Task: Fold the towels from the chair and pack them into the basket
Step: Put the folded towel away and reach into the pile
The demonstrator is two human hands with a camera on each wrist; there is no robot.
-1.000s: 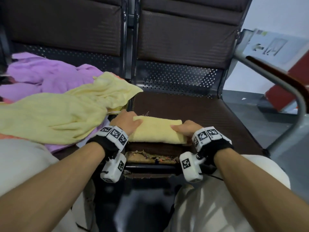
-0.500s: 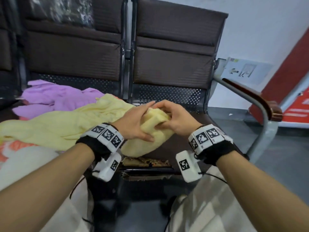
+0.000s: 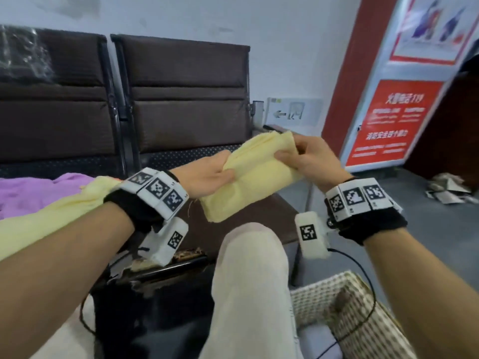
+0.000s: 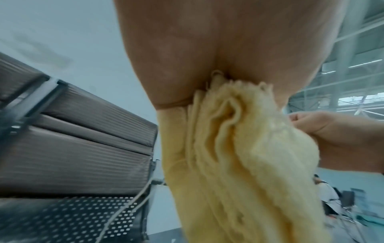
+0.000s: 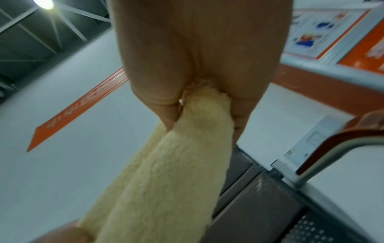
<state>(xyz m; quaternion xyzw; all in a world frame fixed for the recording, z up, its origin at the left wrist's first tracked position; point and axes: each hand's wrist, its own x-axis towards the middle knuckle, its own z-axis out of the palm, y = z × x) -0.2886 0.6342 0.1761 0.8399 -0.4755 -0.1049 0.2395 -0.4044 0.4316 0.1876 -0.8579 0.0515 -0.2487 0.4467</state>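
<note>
The left hand [image 3: 207, 174] and the right hand [image 3: 311, 156] both have a closed grip on the folded yellow towel [image 3: 248, 182], held in the air above the chair [image 3: 272, 211]; the basket [image 3: 363, 320] stands lower right.

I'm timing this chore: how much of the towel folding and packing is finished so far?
Done: one yellow towel is folded into a compact bundle. In hand: the left hand and right hand both grip it, held above the chair seat, not yet in the woven basket at lower right. Left: packing it, then folding the loose yellow towel and purple towel lying on the neighbouring seat. The basket's contents are unclear.
</note>
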